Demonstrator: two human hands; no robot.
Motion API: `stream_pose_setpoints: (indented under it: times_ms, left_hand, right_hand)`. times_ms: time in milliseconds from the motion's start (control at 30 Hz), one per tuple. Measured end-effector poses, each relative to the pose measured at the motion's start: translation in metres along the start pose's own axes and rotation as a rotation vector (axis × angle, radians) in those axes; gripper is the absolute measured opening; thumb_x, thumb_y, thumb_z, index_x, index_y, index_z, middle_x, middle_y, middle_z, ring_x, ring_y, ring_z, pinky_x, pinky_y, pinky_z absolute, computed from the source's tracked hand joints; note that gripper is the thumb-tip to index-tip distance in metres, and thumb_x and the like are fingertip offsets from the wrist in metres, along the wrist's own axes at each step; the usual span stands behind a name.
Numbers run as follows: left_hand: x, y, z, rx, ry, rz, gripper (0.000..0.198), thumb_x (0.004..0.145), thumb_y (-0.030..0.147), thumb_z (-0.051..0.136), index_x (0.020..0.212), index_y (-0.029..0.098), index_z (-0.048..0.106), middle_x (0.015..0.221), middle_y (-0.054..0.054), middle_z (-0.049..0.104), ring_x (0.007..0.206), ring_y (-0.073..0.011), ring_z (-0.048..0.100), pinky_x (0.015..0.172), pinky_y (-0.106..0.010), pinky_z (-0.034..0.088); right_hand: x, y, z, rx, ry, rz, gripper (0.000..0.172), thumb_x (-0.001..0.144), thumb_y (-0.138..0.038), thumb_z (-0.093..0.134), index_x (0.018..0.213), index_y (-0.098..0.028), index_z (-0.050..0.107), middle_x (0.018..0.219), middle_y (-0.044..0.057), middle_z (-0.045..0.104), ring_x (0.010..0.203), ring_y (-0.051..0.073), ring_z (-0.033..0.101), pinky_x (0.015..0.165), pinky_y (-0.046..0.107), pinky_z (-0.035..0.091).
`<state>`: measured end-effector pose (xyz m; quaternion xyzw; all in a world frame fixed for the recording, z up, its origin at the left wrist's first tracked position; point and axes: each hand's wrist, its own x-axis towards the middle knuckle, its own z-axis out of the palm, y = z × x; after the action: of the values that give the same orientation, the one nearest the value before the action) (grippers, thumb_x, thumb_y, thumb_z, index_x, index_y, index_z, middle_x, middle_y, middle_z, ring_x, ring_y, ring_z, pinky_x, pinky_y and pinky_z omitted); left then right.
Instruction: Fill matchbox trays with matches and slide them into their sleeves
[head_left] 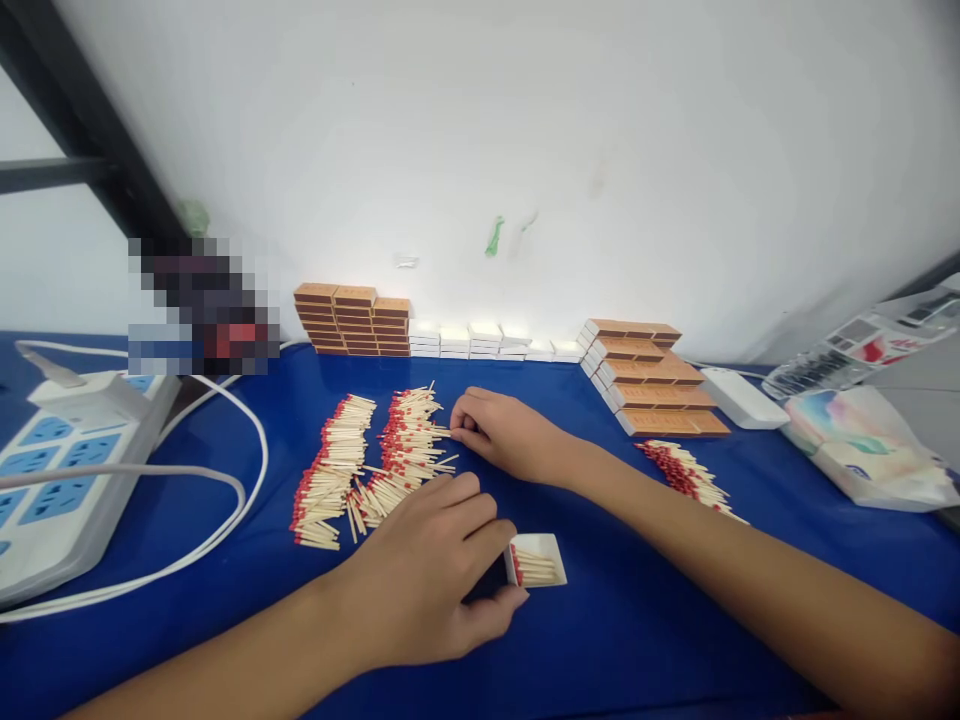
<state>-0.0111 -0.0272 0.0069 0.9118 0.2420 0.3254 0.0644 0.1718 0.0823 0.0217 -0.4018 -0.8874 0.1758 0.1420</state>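
My left hand [431,570] pinches the left end of a small white matchbox tray [556,560] between thumb and forefinger. Red-headed matches [536,570] lie in that tray, heads to the left. Farther back, my right hand [506,432] has its fingertips pinched at the right edge of a match pile [401,450], closed on the end of a match [441,433]; whether it is more than one cannot be seen. Left of that pile runs a second row of matches [334,470]. Part of the nearer pile is hidden behind my left hand.
Brown matchboxes [352,320] and white trays [484,345] stand stacked along the wall. More matchboxes [652,385] rise in steps at the right, near another match pile [690,480]. A power strip [82,480] with looping cables is left; a tissue pack [870,450] and bottle [847,350] are right.
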Motion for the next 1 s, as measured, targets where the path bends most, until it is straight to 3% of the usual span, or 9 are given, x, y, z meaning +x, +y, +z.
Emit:
stream_pose_setpoints:
  times_ms: [167,467,1000]
  left_hand:
    - [0.000,-0.003,-0.001,0.073,0.029,-0.014,0.021,0.095,0.032,0.074,0.108,0.015,0.075,0.079,-0.004,0.066,0.079,-0.0243,0.059,0.071,-0.042,0.056]
    - [0.005,-0.009,-0.009,0.224,0.082,-0.103,0.018,0.099,0.030,0.070,0.109,0.016,0.074,0.089,-0.007,0.073,0.089,-0.0262,0.065,0.082,-0.045,0.060]
    - [0.008,-0.018,-0.013,0.234,0.078,-0.161,0.017,0.099,0.026,0.073,0.111,0.015,0.076,0.088,-0.006,0.073,0.087,-0.0251,0.062,0.084,-0.046,0.058]
  right_hand:
    - [-0.022,0.008,-0.007,-0.039,0.005,0.020,0.009,0.108,-0.019,0.059,0.099,-0.020,0.061,0.101,0.005,0.064,0.082,0.018,0.058,0.075,0.031,0.044]
    - [-0.076,0.042,-0.041,-0.038,0.013,0.169,0.020,0.110,-0.035,0.054,0.099,-0.021,0.064,0.101,0.007,0.068,0.085,0.020,0.061,0.074,0.034,0.046]
    - [-0.091,0.038,-0.058,-0.096,-0.065,0.181,0.015,0.105,-0.031,0.060,0.095,-0.025,0.068,0.090,0.003,0.069,0.077,0.020,0.062,0.067,0.032,0.043]
